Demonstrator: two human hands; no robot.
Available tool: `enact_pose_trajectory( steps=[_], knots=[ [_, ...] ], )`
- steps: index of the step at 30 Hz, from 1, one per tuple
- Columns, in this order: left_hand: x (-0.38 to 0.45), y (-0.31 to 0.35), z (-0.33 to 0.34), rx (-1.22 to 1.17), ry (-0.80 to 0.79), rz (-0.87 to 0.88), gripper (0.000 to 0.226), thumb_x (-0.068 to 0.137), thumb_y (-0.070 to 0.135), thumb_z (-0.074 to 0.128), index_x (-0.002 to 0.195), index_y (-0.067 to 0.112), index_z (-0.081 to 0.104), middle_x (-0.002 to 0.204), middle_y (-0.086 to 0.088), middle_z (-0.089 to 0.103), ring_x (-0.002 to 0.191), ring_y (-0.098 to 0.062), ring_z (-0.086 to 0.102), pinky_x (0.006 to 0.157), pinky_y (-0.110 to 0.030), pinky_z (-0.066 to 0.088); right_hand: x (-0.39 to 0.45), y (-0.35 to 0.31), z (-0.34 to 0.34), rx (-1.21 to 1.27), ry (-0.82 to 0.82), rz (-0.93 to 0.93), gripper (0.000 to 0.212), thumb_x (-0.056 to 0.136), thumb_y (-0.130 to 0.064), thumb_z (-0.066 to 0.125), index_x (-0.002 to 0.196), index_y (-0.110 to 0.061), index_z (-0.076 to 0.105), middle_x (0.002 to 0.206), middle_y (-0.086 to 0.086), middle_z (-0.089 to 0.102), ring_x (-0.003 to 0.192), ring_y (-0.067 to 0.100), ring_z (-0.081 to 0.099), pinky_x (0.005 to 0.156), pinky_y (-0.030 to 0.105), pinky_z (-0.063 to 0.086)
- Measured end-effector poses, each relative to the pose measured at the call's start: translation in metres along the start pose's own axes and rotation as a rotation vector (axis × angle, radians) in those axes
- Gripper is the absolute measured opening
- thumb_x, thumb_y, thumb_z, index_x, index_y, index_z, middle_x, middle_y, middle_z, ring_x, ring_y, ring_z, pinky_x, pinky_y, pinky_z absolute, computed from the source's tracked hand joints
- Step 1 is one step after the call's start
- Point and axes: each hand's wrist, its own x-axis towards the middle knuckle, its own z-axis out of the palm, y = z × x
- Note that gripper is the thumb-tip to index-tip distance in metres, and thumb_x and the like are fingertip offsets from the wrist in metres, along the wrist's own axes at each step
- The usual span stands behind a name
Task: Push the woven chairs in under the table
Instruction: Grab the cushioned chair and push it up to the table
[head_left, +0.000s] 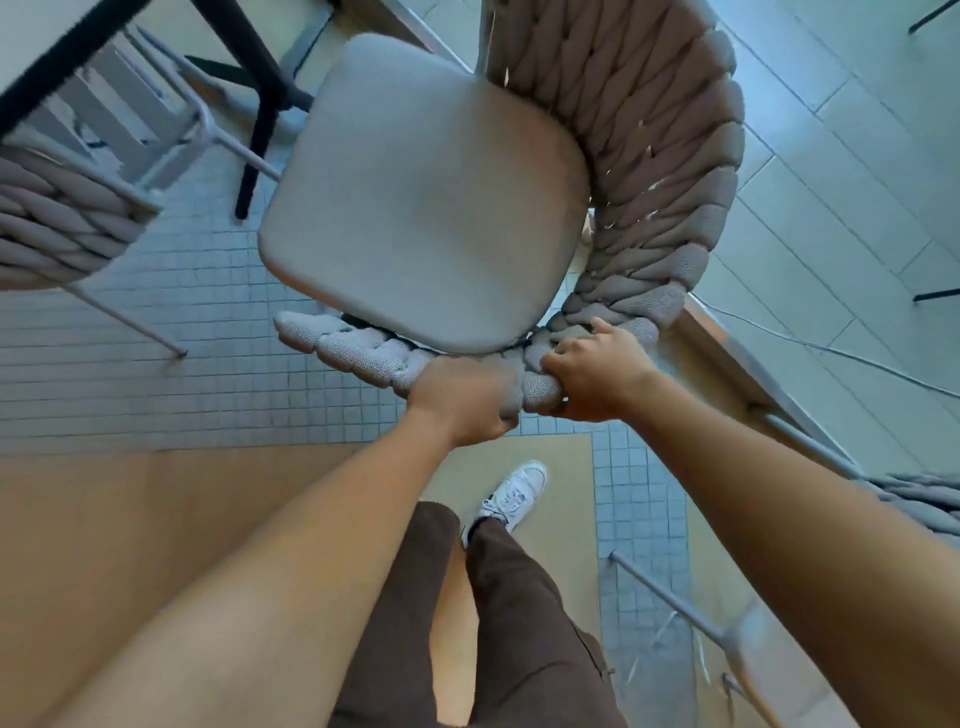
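A woven chair with a thick braided grey-brown backrest and a pale seat cushion stands right in front of me, seen from above. My left hand and my right hand are both closed around the braided top rim of its backrest, side by side. The table, white-topped with a dark edge and black legs, shows at the top left corner. A second woven chair sits at the left, partly under that table.
Small grey floor tiles lie under the chairs, with a wooden floor strip near my feet. My white shoe and brown trousers are below. Part of another woven chair and its metal legs are at the lower right. A cable runs across the right floor.
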Motion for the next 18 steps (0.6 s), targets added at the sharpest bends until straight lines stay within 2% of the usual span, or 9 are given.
enact_pose_trajectory(
  steps=[3, 7, 10, 14, 18],
  knots=[
    [0.001, -0.004, 0.0, 0.005, -0.002, 0.049, 0.05, 0.082, 0.066, 0.055, 0.12, 0.034, 0.063, 0.103, 0.0, 0.074, 0.092, -0.029, 0.069, 0.077, -0.037, 0.048, 0.005, 0.003, 0.002, -0.035, -0.022, -0.023, 0.051, 0.082, -0.071, 0.045, 0.111, -0.033, 0.064, 0.11, -0.007, 0.068, 0.101, 0.022, 0.066, 0.105, 0.048, 0.037],
    [0.001, -0.008, -0.002, -0.001, 0.009, 0.071, 0.049, 0.085, 0.063, 0.055, 0.121, 0.03, 0.062, 0.102, -0.002, 0.074, 0.091, -0.03, 0.069, 0.074, -0.036, 0.043, 0.007, 0.002, 0.002, -0.029, 0.024, -0.015, 0.056, 0.082, -0.077, 0.04, 0.107, -0.032, 0.064, 0.106, -0.009, 0.069, 0.096, 0.021, 0.068, 0.093, 0.039, 0.045],
    [0.001, -0.013, -0.004, -0.001, 0.002, 0.084, 0.047, 0.086, 0.061, 0.056, 0.119, 0.027, 0.062, 0.104, -0.003, 0.074, 0.092, -0.031, 0.07, 0.074, -0.035, 0.045, 0.009, 0.0, 0.001, -0.024, 0.051, -0.011, 0.064, 0.082, -0.082, 0.033, 0.11, -0.033, 0.063, 0.106, -0.011, 0.068, 0.096, 0.02, 0.068, 0.09, 0.037, 0.047],
    [0.005, -0.039, -0.01, 0.02, -0.001, 0.11, 0.046, 0.085, 0.06, 0.057, 0.117, 0.027, 0.061, 0.106, -0.004, 0.074, 0.096, -0.032, 0.07, 0.077, -0.036, 0.047, 0.026, -0.009, -0.011, 0.019, 0.086, 0.014, 0.056, 0.082, -0.079, 0.038, 0.106, -0.035, 0.065, 0.101, -0.012, 0.069, 0.092, 0.019, 0.068, 0.084, 0.034, 0.049],
    [0.008, -0.093, -0.021, 0.064, -0.003, 0.116, 0.047, 0.082, 0.064, 0.057, 0.116, 0.031, 0.062, 0.106, -0.002, 0.074, 0.096, -0.031, 0.07, 0.076, -0.036, 0.046, 0.064, -0.031, -0.031, 0.068, 0.143, 0.069, 0.052, 0.082, -0.077, 0.043, 0.098, -0.033, 0.067, 0.092, -0.008, 0.069, 0.086, 0.022, 0.067, 0.069, 0.032, 0.046]
  ],
)
